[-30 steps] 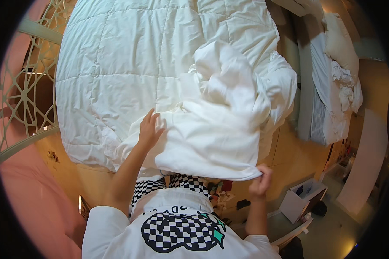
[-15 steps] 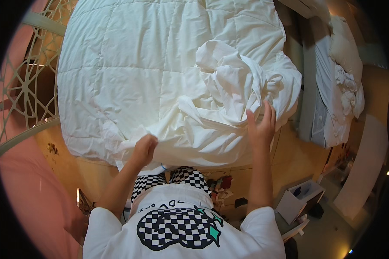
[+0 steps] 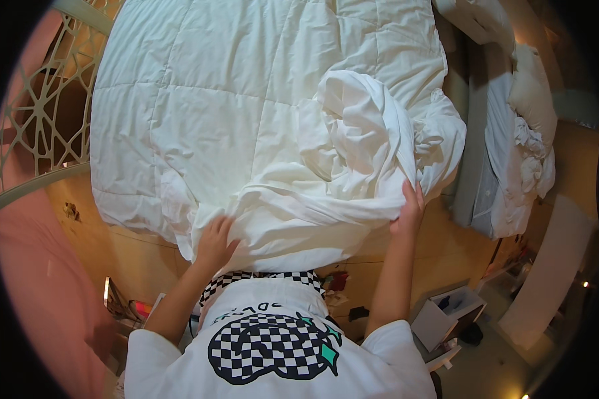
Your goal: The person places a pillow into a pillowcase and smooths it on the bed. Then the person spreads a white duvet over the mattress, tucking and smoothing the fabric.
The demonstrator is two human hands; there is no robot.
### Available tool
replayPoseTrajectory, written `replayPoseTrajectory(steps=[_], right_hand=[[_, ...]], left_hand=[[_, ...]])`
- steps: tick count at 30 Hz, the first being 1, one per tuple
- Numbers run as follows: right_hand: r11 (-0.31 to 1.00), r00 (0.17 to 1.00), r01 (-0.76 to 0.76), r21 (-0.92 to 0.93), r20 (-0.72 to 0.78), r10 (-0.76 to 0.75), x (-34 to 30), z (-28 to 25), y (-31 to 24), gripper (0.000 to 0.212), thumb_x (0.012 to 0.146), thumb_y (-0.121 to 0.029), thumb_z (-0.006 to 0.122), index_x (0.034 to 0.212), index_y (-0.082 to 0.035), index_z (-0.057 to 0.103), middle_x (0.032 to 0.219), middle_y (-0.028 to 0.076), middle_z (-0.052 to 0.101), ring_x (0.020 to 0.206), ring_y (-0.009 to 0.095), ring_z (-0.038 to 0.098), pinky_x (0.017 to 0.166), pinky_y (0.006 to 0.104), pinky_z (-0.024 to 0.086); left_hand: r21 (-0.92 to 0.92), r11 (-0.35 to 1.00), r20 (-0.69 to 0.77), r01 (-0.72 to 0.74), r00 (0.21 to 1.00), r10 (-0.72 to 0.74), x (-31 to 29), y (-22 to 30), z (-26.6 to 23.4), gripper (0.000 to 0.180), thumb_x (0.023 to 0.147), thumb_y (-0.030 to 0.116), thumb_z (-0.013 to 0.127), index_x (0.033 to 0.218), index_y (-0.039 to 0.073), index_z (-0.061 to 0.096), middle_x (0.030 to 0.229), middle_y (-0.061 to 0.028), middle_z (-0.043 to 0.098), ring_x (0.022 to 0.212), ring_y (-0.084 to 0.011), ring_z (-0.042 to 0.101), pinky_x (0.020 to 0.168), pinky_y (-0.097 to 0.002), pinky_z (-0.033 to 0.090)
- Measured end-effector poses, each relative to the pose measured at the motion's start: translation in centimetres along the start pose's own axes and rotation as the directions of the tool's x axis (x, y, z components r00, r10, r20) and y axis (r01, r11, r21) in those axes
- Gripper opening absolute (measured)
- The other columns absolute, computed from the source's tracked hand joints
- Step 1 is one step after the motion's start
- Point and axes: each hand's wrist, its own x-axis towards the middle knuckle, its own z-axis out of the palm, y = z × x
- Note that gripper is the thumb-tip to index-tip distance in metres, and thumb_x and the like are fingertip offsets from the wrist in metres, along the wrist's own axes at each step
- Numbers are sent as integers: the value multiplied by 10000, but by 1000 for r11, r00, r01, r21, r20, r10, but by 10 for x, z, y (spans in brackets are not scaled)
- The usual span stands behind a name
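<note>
A white quilt (image 3: 206, 126) with stitched squares lies spread over the bed in front of me. On its near right part is a bunched, twisted heap of thinner white fabric, perhaps a duvet cover (image 3: 369, 133). My right hand (image 3: 410, 207) is closed on the near right edge of this cover, pulling a fold taut toward the left. My left hand (image 3: 216, 241) rests on the fabric at the near edge, with fingers apart and nothing gripped. The cover's near edge hangs down close to my checkered trousers.
A lattice screen (image 3: 41, 120) stands at the left, with pink cloth (image 3: 40, 286) below it. To the right is another bed (image 3: 496, 153) with rumpled white bedding. A white box (image 3: 439, 319) sits on the floor at the lower right, and scraps lie near my feet.
My left hand has loosened from a fist and lies with fingers apart. The right hand has moved down and closed on the cover, stretching a fold between the hands.
</note>
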Motion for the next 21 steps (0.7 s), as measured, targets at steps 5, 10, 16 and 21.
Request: replayPoseTrajectory(steps=[5, 10, 16, 21], right_hand=[[956, 984, 127, 265, 84, -154, -57, -38, -44, 428, 781, -250, 452, 1101, 32, 416, 1100, 136, 463, 1002, 265, 453, 865, 374, 352], [876, 926, 375, 303, -168, -339, -103, -81, -95, 468, 684, -196, 499, 1079, 43, 419, 1076, 157, 460, 979, 296, 458, 847, 395, 370], [825, 924, -77, -559, -351, -152, -55, -204, 5, 353, 628, -14, 531, 975, 15, 473, 947, 128, 522, 824, 245, 523, 724, 304, 412], [139, 952, -295, -945, -304, -42, -52, -196, 95, 482, 617, -66, 581, 1068, -23, 414, 1087, 174, 427, 1034, 295, 401, 865, 344, 328]], left_hand=[[55, 974, -4, -219, 976, 219, 81, 22, 17, 450, 605, 181, 649, 1012, 96, 478, 1096, -110, 437, 1062, -279, 348, 877, -377, 290], [-250, 929, 299, -272, 891, 341, 68, 37, 28, 116, 635, 131, 572, 678, 79, 478, 618, -87, 508, 637, -258, 509, 571, -370, 397], [-296, 903, 380, -313, 828, 411, -25, 34, -15, 229, 629, 164, 607, 834, 104, 523, 702, -64, 531, 682, -256, 524, 618, -351, 412], [-26, 978, 626, -206, 760, 176, -72, -24, 5, 316, 670, 217, 574, 970, 125, 535, 852, -69, 561, 815, -246, 526, 717, -335, 416]])
